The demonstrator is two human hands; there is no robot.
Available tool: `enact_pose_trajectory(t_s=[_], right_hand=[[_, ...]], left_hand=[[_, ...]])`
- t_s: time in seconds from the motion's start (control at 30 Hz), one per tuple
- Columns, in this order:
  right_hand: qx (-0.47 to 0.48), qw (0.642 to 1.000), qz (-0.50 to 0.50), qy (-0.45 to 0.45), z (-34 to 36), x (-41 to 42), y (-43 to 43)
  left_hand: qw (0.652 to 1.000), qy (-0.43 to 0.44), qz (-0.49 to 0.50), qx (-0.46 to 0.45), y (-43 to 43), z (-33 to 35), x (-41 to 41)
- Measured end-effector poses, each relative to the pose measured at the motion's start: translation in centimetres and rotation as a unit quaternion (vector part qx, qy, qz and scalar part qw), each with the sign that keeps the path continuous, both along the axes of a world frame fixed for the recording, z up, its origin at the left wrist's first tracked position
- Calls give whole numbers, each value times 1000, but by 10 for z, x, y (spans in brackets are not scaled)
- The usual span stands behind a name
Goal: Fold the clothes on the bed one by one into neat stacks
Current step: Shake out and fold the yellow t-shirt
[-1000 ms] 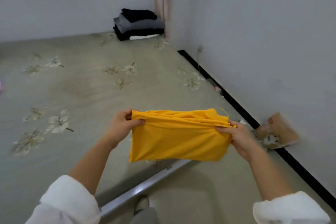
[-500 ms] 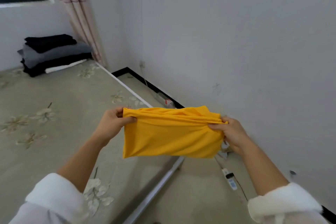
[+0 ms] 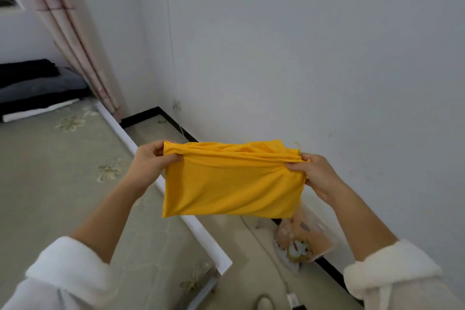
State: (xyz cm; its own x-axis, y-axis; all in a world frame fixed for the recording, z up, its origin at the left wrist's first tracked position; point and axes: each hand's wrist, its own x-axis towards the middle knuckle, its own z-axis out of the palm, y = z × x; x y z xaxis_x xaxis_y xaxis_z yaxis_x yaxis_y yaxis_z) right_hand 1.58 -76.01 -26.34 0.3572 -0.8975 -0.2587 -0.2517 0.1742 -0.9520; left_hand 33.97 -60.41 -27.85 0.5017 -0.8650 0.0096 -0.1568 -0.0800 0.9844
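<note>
A folded yellow garment [image 3: 231, 181] hangs in the air between my hands, out past the bed's right edge and in front of the white wall. My left hand [image 3: 153, 158] pinches its upper left corner. My right hand [image 3: 314, 173] grips the bunched upper right corner. The cloth droops below my fingers as a rough rectangle. A stack of folded dark and grey clothes [image 3: 35, 88] lies at the far end of the bed [image 3: 63, 184], by the curtain.
The bed's white edge rail [image 3: 176, 206] runs diagonally under the garment. A pink curtain [image 3: 75, 40] hangs at the back left. On the floor by the wall lie a torn brown paper bag [image 3: 302, 241] and a cable with a small plug block [image 3: 292, 297].
My view has swung to the right, from the bed toward the wall and floor. The yellow garment stays held at both top corners, carried along to the right of the bed.
</note>
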Motion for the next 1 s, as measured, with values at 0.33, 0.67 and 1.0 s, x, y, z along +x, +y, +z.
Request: enact_pose_trajectory(t_s=[0.33, 0.67, 1.0], right_hand=[[-18, 992, 119, 32, 9, 48, -203], [-31, 966, 256, 29, -9, 215, -321], [-32, 934, 355, 22, -9, 443, -429]], left_hand=[[990, 40, 135, 11, -117, -15, -6], [968, 47, 247, 5, -178, -21, 101], [954, -73, 283, 60, -245, -3, 276]])
